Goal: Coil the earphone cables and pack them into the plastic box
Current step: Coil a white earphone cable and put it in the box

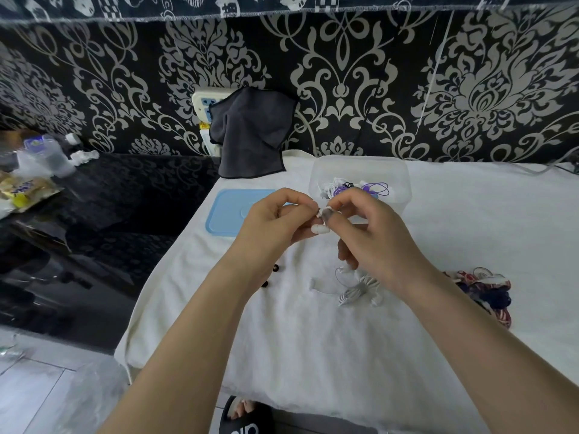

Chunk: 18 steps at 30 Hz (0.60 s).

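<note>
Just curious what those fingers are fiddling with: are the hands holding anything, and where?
Both: the left hand and right hand pinch a white earphone between fingertips, near its earbud end.

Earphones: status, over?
Both hands, left and right, pinch a white earphone mid-air. Box open, coils inside. One bundle waiting on towel. Path clear.

Wallpaper [360, 89], upper frame: black, silver damask. Towel [297, 339], centre: white. Lid [228, 214]: light blue. Box [360, 170]: clear; purple, white cables [360, 187] inside. Cloth [250, 133]: dark grey.
</note>
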Available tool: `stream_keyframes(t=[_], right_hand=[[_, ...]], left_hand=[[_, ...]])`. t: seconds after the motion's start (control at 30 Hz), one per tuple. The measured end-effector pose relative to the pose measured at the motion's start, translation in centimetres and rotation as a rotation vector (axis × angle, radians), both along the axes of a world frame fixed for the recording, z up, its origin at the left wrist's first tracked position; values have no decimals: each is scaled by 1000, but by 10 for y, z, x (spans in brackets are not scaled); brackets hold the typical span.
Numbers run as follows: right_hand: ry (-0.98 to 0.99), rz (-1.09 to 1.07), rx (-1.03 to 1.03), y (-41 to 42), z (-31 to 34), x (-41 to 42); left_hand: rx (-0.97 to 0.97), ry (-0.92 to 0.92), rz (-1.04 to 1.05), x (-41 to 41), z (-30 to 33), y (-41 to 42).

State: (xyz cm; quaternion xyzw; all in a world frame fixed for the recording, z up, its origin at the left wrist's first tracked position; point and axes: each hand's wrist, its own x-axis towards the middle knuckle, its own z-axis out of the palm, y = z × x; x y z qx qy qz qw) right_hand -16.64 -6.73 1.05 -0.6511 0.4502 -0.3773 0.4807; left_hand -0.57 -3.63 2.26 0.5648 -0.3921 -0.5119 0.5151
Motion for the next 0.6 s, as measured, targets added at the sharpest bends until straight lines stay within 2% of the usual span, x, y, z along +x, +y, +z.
stream_keyframes(t=[0.23,0.6], right_hand=[[-169,-40,161,-4,5,-1],[-190,13,80,-2,7,-1]], left_hand=[[15,-19,-15,6,-2,1],[-2,-43,-96,4,1,2]])
